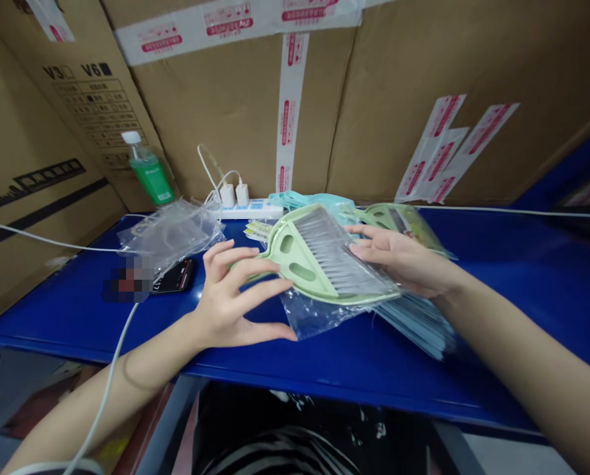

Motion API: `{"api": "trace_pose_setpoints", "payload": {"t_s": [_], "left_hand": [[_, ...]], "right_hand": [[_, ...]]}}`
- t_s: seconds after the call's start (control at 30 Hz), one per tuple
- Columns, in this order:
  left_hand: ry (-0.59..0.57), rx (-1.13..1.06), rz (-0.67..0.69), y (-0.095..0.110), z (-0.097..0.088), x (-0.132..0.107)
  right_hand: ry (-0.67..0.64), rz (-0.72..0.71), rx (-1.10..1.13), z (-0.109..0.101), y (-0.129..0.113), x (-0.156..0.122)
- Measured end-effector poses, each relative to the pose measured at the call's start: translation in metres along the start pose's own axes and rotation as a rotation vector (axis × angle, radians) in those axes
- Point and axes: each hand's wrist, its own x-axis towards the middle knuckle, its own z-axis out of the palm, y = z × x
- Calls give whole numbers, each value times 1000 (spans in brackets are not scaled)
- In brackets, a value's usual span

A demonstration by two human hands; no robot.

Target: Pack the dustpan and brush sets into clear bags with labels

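A light green dustpan point(275, 241) with a matching hand brush point(319, 257) nested in it sits tilted above the table, in a clear plastic bag point(314, 320). The brush's grey bristles face up. My right hand point(398, 260) grips the set at its right edge, fingers over the film and bristles. At the handle end is my left hand point(242, 297), its fingers spread and overlapping the green edge. Its thumb is apart from the fingers and reaches the bag's loose lower edge. Below my right hand lies a stack of light blue flat sheets point(418, 323), partly hidden.
Another bagged green dustpan set point(408, 224) lies behind, near a light blue strap point(307, 199). Clear bags point(171, 231) partly cover a phone point(176, 276). A power strip point(252, 211), green-labelled bottle point(149, 171) and large cardboard boxes point(235, 112) line the blue table's point(497, 303) back. A white cable point(119, 349) crosses my left arm.
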Motion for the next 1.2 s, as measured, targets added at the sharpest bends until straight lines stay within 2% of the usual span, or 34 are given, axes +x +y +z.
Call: {"api": "trace_pose_setpoints", "payload": {"t_s": [0.1, 0.2, 0.33, 0.43, 0.5, 0.6, 0.67, 0.73, 0.8, 0.9, 0.97, 1.07, 1.13, 1.2], "left_hand": [[37, 57, 87, 0, 1, 1], [75, 91, 86, 0, 0, 0], [-22, -11, 106, -2, -6, -1], [-39, -66, 79, -5, -13, -3], [-27, -2, -4, -7, -21, -3], [8, 219, -193, -10, -34, -3], [86, 387, -320, -14, -44, 0], [157, 522, -462, -19, -52, 2], [142, 595, -602, -24, -59, 4], [31, 621, -796, -32, -67, 6], [47, 648, -851, -35, -73, 6], [107, 725, -843, -39, -76, 5], [62, 739, -850, -44, -74, 2], [-54, 713, -887, -51, -70, -4]], "right_hand": [[-30, -20, 21, 4, 0, 0], [-58, -5, 64, 7, 0, 0], [-20, -15, 95, 4, -2, -1], [59, -22, 89, 1, -7, -2], [107, -9, 95, 0, -13, -2], [231, 28, 138, 1, -20, -1], [309, 28, 163, 2, -22, 0], [320, 11, 169, 3, -21, 0], [297, 13, 170, 4, -20, 0], [284, 55, 177, 6, -21, -1], [279, 76, 180, 7, -22, -2], [259, 66, 172, 7, -21, -2], [251, 43, 160, 6, -19, -2], [227, 14, 148, 3, -15, -1]]}}
